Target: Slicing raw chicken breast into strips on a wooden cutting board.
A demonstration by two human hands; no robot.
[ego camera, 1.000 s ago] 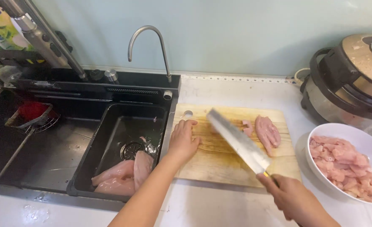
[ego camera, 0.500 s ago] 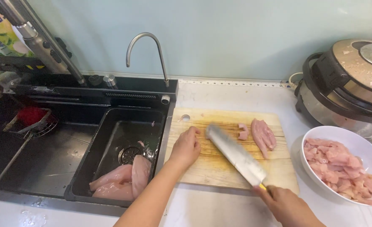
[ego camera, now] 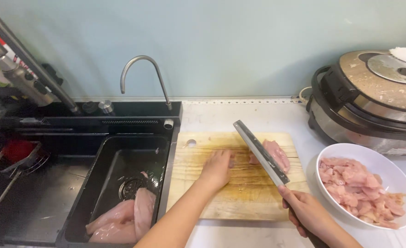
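Note:
A wooden cutting board (ego camera: 212,206) lies on the counter beside the sink. My left hand (ego camera: 217,167) rests flat on the board, fingers together, just left of a raw chicken piece (ego camera: 277,154) at the board's far right. My right hand (ego camera: 308,213) grips the handle of a large cleaver (ego camera: 259,151). Its blade is raised at an angle over the board, crossing in front of the chicken piece. A white bowl (ego camera: 372,163) with several cut chicken pieces (ego camera: 355,183) stands to the right of the board.
A black sink (ego camera: 120,160) holds two whole raw chicken breasts (ego camera: 125,216) near the drain, under a curved tap (ego camera: 141,76). A multicooker (ego camera: 372,101) stands at the back right. A red item in a wire basket (ego camera: 17,154) sits at the left.
My left hand has slid right along the board toward the chicken piece. The cleaver has moved up and right over the meat. The camera view has shifted.

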